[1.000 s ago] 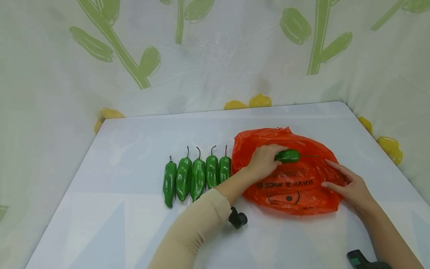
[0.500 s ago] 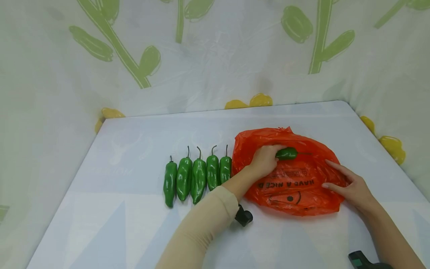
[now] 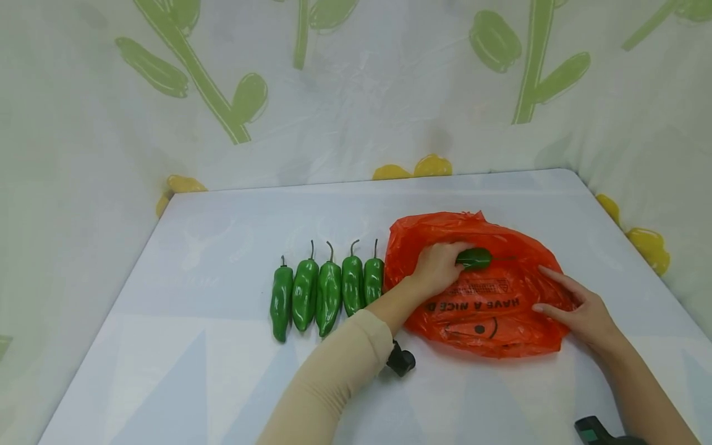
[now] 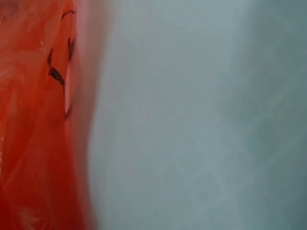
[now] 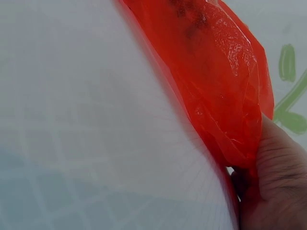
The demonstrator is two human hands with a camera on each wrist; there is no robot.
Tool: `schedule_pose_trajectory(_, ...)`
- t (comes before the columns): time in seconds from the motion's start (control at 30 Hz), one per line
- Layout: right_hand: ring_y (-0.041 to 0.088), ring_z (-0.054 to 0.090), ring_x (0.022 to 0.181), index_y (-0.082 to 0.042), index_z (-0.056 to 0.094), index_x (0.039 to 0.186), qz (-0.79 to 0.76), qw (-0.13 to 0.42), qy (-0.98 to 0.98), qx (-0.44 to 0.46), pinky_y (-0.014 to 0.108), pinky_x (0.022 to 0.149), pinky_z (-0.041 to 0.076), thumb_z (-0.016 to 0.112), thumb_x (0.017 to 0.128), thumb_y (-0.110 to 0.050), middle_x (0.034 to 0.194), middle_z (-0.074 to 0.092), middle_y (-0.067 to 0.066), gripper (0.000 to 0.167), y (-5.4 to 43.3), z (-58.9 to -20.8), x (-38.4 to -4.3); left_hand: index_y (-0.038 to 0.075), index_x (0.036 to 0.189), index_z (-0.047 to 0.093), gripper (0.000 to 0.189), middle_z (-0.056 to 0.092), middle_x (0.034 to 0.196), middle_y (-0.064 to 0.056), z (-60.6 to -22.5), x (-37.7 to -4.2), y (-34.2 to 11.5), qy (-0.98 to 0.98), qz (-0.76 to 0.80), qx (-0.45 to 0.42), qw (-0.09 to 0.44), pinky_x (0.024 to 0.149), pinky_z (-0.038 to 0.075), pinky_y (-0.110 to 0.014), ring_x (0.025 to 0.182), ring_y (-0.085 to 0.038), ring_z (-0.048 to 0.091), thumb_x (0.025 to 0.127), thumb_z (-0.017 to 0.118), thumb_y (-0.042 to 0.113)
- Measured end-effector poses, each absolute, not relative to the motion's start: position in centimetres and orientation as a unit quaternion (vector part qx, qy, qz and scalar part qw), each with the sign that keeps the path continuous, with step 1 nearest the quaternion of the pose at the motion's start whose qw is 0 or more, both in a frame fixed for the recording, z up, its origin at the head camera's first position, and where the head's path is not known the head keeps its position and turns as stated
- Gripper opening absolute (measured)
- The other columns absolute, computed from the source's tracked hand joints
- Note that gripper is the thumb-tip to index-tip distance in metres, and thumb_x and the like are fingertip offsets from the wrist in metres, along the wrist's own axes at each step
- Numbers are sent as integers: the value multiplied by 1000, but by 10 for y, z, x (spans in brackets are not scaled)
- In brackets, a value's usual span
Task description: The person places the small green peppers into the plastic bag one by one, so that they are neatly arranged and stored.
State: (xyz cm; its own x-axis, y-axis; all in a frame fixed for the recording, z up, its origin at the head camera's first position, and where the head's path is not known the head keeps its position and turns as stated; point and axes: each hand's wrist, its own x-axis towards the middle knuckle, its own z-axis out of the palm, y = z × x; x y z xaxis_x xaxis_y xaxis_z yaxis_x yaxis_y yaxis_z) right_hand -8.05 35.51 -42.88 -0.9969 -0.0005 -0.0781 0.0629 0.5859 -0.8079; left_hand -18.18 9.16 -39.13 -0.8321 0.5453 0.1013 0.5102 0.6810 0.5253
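A red plastic bag (image 3: 489, 334) with black printing lies on the white table. My left hand (image 3: 436, 269) reaches across it and holds a green pepper (image 3: 475, 258) by its blunt end, stem pointing right. The stem looks dim against the red film; whether film covers it, I cannot tell. At the bag's right side my right hand (image 3: 581, 312) grips the edge, its thumb and index finger spread apart. In the right wrist view the thumb (image 5: 278, 158) presses against the bag (image 5: 206, 72). Only the bag's side (image 4: 38, 143) and table show in the left wrist view.
Several green peppers (image 3: 329, 296) lie side by side left of the bag, stems away from me. A black wrist device (image 3: 400, 360) shows under the left forearm, another (image 3: 597, 429) by the right forearm. A patterned curtain (image 3: 361, 111) hangs behind the table (image 3: 183, 259).
The held pepper has shifted slightly left and its stem looks dimmer against the bag. My left forearm has moved a little to the right. The right hand stays nearly in place.
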Motion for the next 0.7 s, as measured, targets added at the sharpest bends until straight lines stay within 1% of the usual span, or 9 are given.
schedule_pose_trajectory(0.13, 12, 19, 140, -30, 28, 149, -459, 36, 888, 18, -1, 77, 35, 64, 91, -25, 152, 26, -11, 69, 355, -428, -80, 21, 130, 58, 41, 63, 122, 5, -388, -179, 90, 913, 281, 295, 23, 92, 46, -23, 109, -9, 60, 90, 65, 18)
schedule_pose_trajectory(0.23, 10, 19, 140, -30, 28, 149, -461, 35, 887, 16, -2, 77, 34, 63, 91, -24, 151, 27, -13, 68, 355, -429, -80, 21, 130, 58, 43, 61, 126, 3, -384, -178, 88, 903, 308, 298, 31, 93, 46, -22, 112, -10, 58, 88, 67, 20)
schedule_pose_trajectory(0.33, 9, 19, 140, -31, 28, 149, -462, 36, 886, 17, -2, 78, 34, 63, 91, -25, 152, 26, -13, 68, 356, -429, -80, 20, 131, 57, 44, 58, 130, 2, -379, -177, 86, 886, 346, 306, 52, 95, 44, -21, 117, -10, 55, 88, 67, 21)
schedule_pose_trajectory(0.47, 11, 17, 141, -31, 28, 149, -460, 38, 887, 23, -2, 77, 33, 63, 91, -25, 152, 26, -13, 68, 357, -430, -80, 20, 133, 55, 47, 54, 134, 5, -375, -175, 83, 865, 378, 320, 84, 99, 41, -20, 122, -8, 49, 88, 67, 22)
schedule_pose_trajectory(0.53, 12, 17, 141, -32, 28, 149, -459, 39, 887, 25, -2, 77, 33, 63, 91, -26, 153, 25, -13, 68, 358, -430, -80, 20, 134, 55, 48, 54, 134, 5, -374, -174, 80, 856, 390, 327, 91, 99, 40, -20, 123, -8, 47, 88, 68, 23)
schedule_pose_trajectory(0.7, 12, 18, 141, -31, 27, 149, -460, 40, 887, 19, -1, 77, 35, 62, 91, -26, 153, 26, -12, 68, 356, -429, -81, 17, 133, 55, 50, 55, 133, 1, -369, -170, 71, 844, 399, 350, 77, 97, 40, -18, 121, -9, 49, 86, 70, 23)
